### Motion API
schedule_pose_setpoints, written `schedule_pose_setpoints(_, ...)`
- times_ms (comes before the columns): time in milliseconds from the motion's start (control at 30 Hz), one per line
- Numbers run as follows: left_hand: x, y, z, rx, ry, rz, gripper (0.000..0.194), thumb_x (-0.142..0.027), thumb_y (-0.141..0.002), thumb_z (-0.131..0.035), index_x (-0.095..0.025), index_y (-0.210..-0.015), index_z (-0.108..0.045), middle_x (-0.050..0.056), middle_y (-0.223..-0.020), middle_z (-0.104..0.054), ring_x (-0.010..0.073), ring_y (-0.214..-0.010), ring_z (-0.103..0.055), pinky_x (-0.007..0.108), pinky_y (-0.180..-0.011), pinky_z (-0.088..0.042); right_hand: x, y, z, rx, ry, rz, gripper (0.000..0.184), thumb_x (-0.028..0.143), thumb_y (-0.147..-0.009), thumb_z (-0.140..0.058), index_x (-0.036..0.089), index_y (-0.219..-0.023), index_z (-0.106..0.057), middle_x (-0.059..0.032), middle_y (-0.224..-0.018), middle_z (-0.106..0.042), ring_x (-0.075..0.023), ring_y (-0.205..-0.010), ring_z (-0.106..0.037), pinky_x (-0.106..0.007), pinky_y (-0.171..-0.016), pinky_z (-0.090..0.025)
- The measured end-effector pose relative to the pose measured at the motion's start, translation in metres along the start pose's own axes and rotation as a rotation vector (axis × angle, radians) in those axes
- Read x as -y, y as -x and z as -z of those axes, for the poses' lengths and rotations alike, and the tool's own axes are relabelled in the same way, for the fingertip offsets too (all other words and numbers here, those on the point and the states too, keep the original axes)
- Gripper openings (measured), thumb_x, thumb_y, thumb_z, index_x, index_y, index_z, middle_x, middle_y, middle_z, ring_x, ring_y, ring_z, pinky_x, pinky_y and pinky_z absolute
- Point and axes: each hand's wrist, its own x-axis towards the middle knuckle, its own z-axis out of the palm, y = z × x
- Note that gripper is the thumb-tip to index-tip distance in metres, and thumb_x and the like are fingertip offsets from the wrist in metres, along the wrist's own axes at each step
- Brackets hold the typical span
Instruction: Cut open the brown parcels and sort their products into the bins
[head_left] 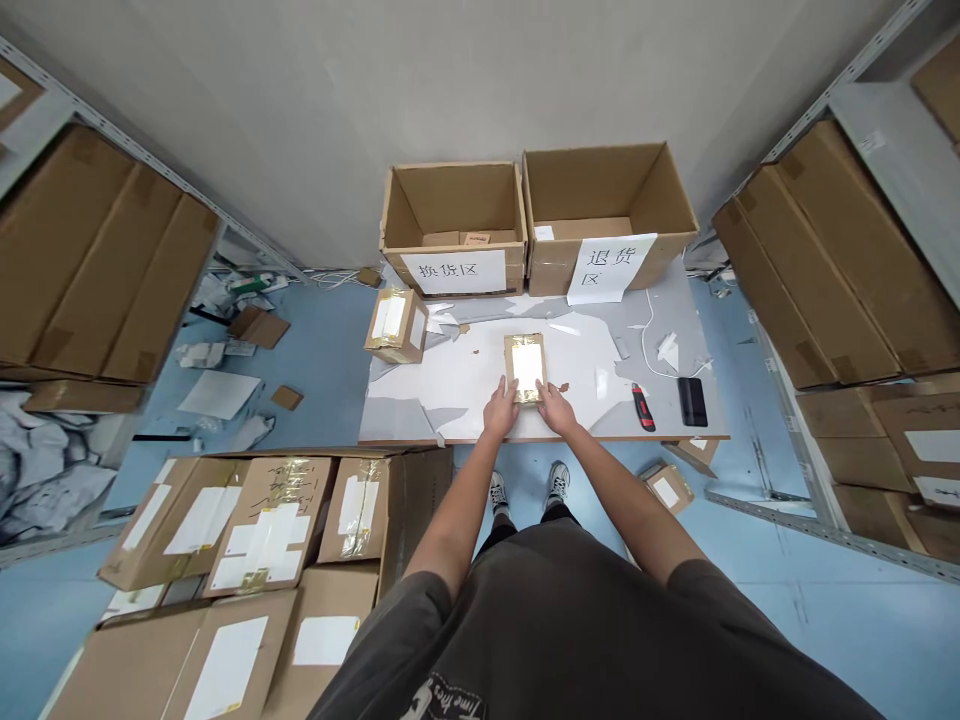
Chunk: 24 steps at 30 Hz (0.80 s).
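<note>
A small cardboard box (528, 362) with a white label and shiny tape lies near the front edge of the table (465, 412). At its lower left corner, my left hand (500, 408) grips the side with the thumb on top. My right hand (556, 408) grips the lower right corner in the same way. Further right on the table are a red and black utility knife (643, 408) and a dark phone (692, 402). To the left stands another taped cardboard box (397, 326) with a white label.
Two open cardboard boxes with handwritten signs, a left one (454, 258) and a right one (555, 262), stand at the table's back against the wall. Labelled parcels (259, 525) fill a large carton at my left. Shelves with brown boxes (847, 260) flank both sides. A white cable (651, 345) crosses the table.
</note>
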Motion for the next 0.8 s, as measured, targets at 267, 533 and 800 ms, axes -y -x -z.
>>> schedule_pose_setpoints(267,0.014,0.000,0.014,0.107,0.023,-0.005,0.081,-0.027,-0.104,-0.058,-0.038,-0.178,-0.026,0.006,-0.183,-0.029,0.0315,-0.137,-0.068,0.042,-0.107,-0.060,0.017,0.006,0.001,0.011,-0.045,-0.075,0.070,0.022,-0.110,-0.047,0.025,-0.177,-0.029,-0.0180,-0.176,-0.039,-0.0330,-0.149,-0.055,-0.043,-0.115,-0.053)
schedule_pose_setpoints(533,0.015,-0.001,0.008,0.075,-0.020,-0.017,0.078,-0.031,-0.106,-0.058,-0.038,-0.177,-0.027,0.008,-0.183,-0.029,0.0314,-0.138,-0.066,0.039,-0.101,-0.062,-0.001,0.012,0.008,0.010,-0.030,-0.005,0.087,0.014,-0.099,-0.056,0.027,-0.179,-0.025,-0.0168,-0.181,-0.030,-0.0362,-0.156,-0.048,-0.046,-0.114,-0.054)
schedule_pose_setpoints(800,0.013,-0.001,-0.002,-0.022,-0.049,-0.062,0.083,-0.031,-0.101,-0.065,-0.029,-0.176,-0.031,0.010,-0.187,-0.013,0.0329,-0.140,-0.063,0.040,-0.102,-0.061,-0.030,0.018,0.005,-0.074,-0.080,0.019,0.094,0.021,-0.096,-0.063,0.025,-0.179,-0.020,-0.0175,-0.179,-0.034,-0.0384,-0.162,-0.037,-0.050,-0.119,-0.052)
